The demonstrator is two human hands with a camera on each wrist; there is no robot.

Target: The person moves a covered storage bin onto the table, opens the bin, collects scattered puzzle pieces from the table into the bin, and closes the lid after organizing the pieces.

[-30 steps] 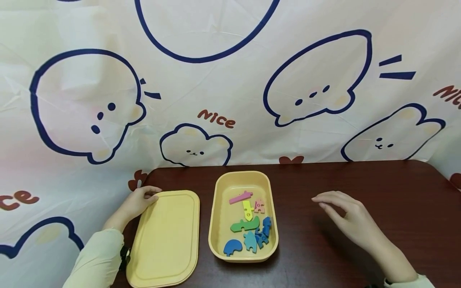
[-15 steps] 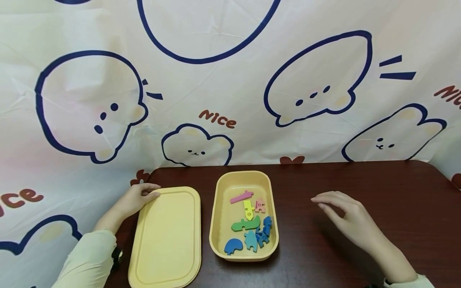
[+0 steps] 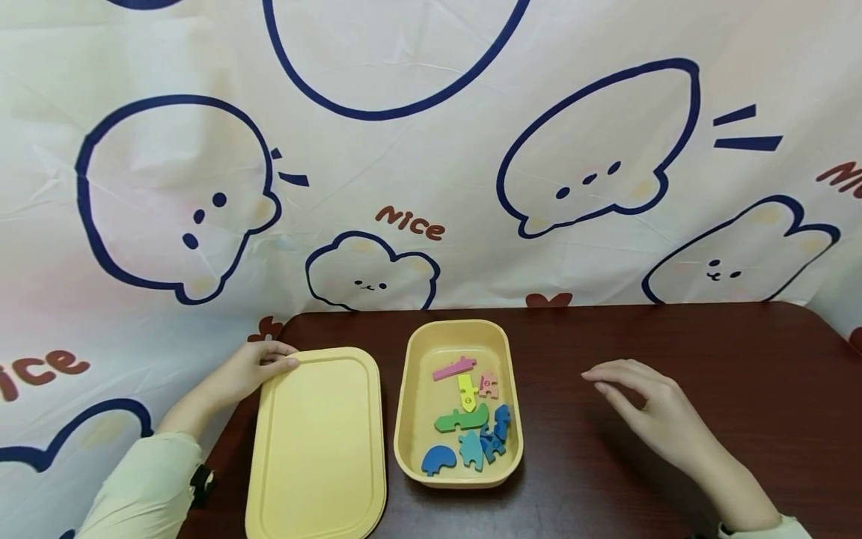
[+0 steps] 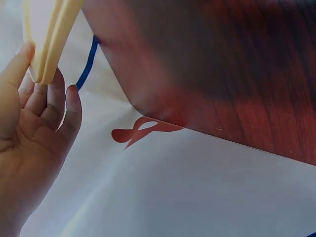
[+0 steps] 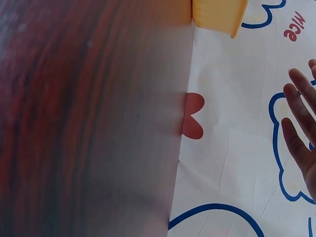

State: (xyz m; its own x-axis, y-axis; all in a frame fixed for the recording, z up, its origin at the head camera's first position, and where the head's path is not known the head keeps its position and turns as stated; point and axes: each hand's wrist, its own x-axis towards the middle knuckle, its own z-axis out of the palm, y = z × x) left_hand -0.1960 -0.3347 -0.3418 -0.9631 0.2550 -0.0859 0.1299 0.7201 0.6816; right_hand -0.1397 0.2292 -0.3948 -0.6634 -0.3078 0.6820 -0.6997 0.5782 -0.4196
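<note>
My left hand (image 3: 245, 372) pinches the far left corner of a flat yellow lid (image 3: 319, 442), thumb on top and fingers beneath. The left wrist view shows that lid corner (image 4: 47, 44) between thumb and fingers, apart from the tabletop. To its right stands a yellow box (image 3: 402, 427) holding puzzle pieces: a pink strip (image 3: 454, 368), a small pink piece (image 3: 488, 385), a yellow piece (image 3: 467, 393), a green piece (image 3: 462, 418) and several blue ones, one of them a dome shape (image 3: 438, 459). Over the table's right side my right hand (image 3: 649, 408) hovers with relaxed fingers, holding nothing.
The dark wooden table (image 3: 552, 419) ends at the back against a white cloth (image 3: 471, 262) printed with cartoon outlines. More cloth hangs close along the left side. The box lies between the lid and my right hand.
My left forearm has swung outward and the lid has shifted slightly, still pinched at its corner. The whole head view has drifted a little. My right hand keeps its place.
</note>
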